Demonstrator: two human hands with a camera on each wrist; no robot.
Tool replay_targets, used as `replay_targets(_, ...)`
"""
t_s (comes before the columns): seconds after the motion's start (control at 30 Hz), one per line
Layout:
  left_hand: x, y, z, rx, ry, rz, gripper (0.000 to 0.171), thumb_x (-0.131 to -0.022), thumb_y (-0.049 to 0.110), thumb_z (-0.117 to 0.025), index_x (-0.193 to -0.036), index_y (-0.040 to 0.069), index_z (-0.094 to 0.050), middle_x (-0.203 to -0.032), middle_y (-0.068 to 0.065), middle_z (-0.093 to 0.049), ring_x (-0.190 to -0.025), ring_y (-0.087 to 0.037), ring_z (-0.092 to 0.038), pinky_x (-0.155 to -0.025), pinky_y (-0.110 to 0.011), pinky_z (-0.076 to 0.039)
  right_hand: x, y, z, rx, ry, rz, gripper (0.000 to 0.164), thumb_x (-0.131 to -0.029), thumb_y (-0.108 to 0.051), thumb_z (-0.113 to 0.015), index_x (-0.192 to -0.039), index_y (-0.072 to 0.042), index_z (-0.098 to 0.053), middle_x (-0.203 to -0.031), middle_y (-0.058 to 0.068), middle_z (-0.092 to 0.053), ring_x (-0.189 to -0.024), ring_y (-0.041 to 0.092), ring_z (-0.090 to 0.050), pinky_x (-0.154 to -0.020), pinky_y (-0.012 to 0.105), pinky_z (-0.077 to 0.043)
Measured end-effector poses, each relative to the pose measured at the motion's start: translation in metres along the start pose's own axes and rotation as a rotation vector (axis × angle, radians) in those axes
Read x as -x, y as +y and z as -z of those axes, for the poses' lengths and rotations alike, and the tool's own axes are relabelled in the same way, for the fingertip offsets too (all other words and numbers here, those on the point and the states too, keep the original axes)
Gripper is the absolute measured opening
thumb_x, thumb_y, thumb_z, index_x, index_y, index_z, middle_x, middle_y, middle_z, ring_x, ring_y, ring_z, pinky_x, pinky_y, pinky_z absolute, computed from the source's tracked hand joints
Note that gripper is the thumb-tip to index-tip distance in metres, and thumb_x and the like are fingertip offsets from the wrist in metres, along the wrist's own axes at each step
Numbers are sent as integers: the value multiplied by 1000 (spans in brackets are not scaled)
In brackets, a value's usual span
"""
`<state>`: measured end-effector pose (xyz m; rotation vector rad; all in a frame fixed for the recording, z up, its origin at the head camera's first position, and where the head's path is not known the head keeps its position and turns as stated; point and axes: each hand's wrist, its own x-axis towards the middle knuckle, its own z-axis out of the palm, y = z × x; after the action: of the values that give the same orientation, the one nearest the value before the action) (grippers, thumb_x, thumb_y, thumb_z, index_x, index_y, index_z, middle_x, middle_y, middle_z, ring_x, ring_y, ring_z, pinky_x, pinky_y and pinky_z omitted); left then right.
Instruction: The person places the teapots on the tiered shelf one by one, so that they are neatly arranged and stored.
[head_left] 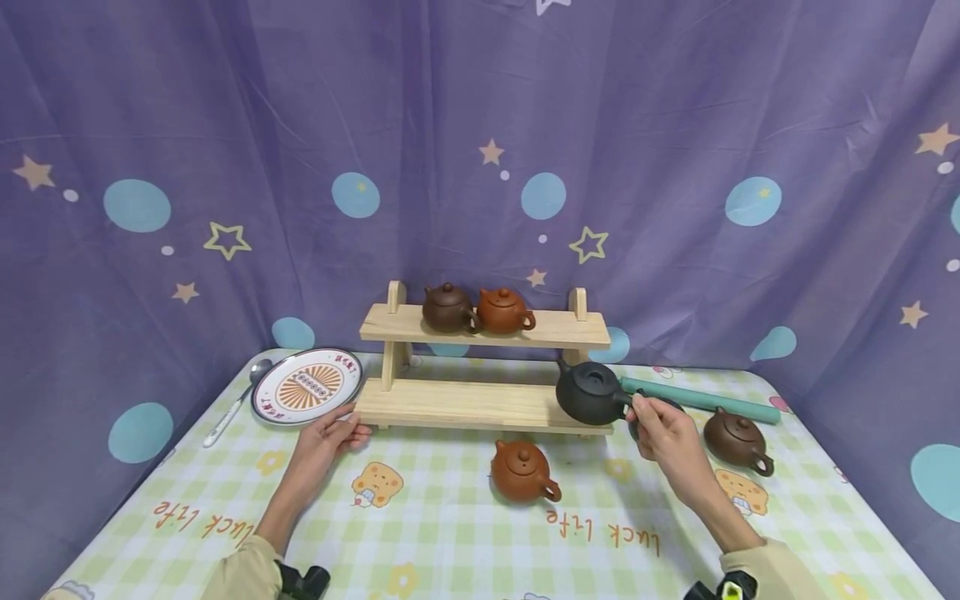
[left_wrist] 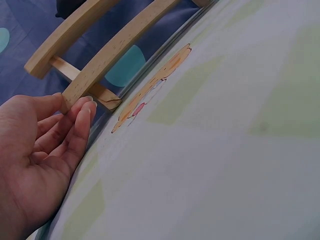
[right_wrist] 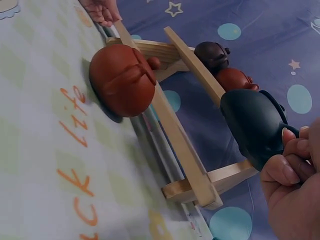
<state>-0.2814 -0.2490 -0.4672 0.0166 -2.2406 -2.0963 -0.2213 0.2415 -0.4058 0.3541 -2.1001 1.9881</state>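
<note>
My right hand (head_left: 667, 437) pinches the handle of a black teapot (head_left: 592, 392), which is over the right end of the lower board of a two-tier wooden shelf (head_left: 457, 400). Whether its base touches the board cannot be told. Thumb and fingers of my left hand (left_wrist: 50, 150) grip the left end of that lower board. On the upper board a dark brown teapot (head_left: 447, 310) and a reddish-brown teapot (head_left: 501, 313) stand side by side. Another reddish-brown teapot (head_left: 521, 473) sits on the tablecloth in front of the shelf.
At the right, a dark brown teapot (head_left: 735, 440) stands near a green roll (head_left: 705, 398). Something black (head_left: 675, 406) is partly hidden behind my right hand. A patterned plate (head_left: 270, 398) and a spoon (head_left: 228, 417) lie at the left. A purple curtain (head_left: 465, 108) hangs behind.
</note>
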Motion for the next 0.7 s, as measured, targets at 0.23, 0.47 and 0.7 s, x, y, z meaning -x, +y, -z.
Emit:
replay_targets(0.23,1,0,1,-18,-2,-5,48,-111,11,-50,-152,-11,-38,-109,-18,-73,-89,-10,-73,-85,-23,-60,-11,-4,0,21,28,-20,37,-112,-27,-50,-93,2,-61,-57,-2,-32,-48,9,-25,-42,33,-18)
replay_targets(0.47,0,0,1,-20,-2,-9,48,-111,12,-51,-151,-11,-39,-108,-18,-73,-88,-9,-72,-85,-23,-60,-20,-6,0,4,46,-42,36,-111,-30,-52,-92,-1,-62,-59,-4,-35,-51,7,-29,-49,40,-18)
replay_targets(0.7,1,0,1,-6,-5,-10,48,-111,11,-51,-151,-11,-39,-108,-17,-73,-87,-9,-72,-85,-23,-61,-31,-9,0,-21,43,-20,45,-111,-30,-50,-98,13,-55,-60,-3,-34,-52,9,-27,-51,40,-17)
